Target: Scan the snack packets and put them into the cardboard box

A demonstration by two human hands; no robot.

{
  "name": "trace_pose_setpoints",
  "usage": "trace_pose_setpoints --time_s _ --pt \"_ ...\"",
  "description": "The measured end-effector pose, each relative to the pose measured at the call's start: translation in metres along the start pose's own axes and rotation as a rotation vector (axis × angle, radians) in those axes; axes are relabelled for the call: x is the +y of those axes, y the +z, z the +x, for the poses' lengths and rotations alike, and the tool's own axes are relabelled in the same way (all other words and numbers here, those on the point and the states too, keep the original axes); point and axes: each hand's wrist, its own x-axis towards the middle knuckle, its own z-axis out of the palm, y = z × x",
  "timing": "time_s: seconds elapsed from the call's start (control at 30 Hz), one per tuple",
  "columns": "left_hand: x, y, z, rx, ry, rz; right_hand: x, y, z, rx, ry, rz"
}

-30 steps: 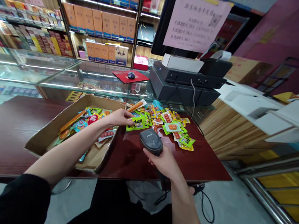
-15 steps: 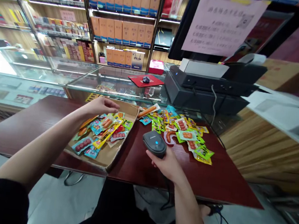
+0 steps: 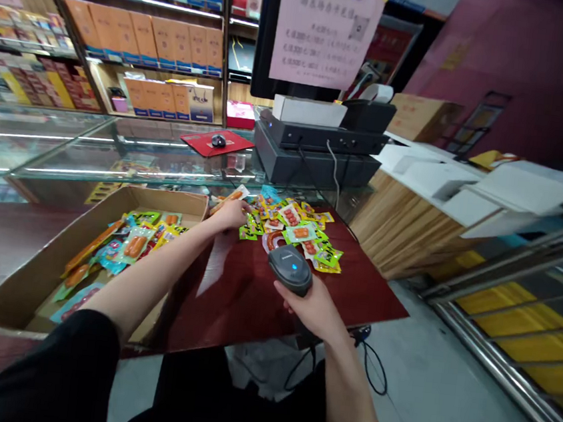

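My right hand (image 3: 309, 304) is wrapped round a dark grey handheld barcode scanner (image 3: 290, 268), its small blue light lit, over the tabletop. At the left edge of a pile of bright snack packets (image 3: 302, 233) is my left hand (image 3: 230, 217), fingers curled down among them; what they grip, if anything, is hidden. A long orange sausage packet (image 3: 235, 195) lies just behind that hand. To the left, a shallow cardboard box (image 3: 12, 287) contains more packets of small sausages (image 3: 135, 245). My left forearm passes over the box's right side and hides part of it.
The dark red table (image 3: 242, 301) meets a glass counter (image 3: 165, 165) bearing a red mouse pad (image 3: 201, 141) with a mouse (image 3: 218, 140). A black cash drawer (image 3: 311, 167) and a monitor with a pink notice (image 3: 325, 34) stand behind the pile. Cables (image 3: 378, 369) hang near the right edge.
My left hand has gone from above the box to the pile's left edge. The view has turned right. My right hand still holds the scanner.
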Motion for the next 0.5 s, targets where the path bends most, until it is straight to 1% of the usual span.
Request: trace_pose_setpoints --time_s 0.1,0.17,0.23,0.33,0.43,0.5 --pt "-0.006 0.024 0.02 0.052 -0.134 0.043 0.009 -0.008 -0.004 0.031 0.015 -0.023" --pt "-0.012 0.035 0.027 0.062 -0.168 0.022 0.016 -0.012 -0.005 0.031 0.026 -0.022" --pt "-0.017 0.044 0.029 0.064 -0.151 -0.009 0.022 -0.012 -0.004 0.036 0.034 -0.005" --pt "-0.017 0.053 0.028 0.068 -0.114 -0.009 0.026 -0.01 -0.001 0.048 0.029 0.033" --pt "-0.014 0.058 0.028 0.083 -0.118 0.01 0.026 -0.006 0.001 0.043 0.014 0.051" --pt "-0.014 0.058 0.031 0.07 -0.134 -0.049 0.025 -0.004 0.002 0.034 0.013 0.049"
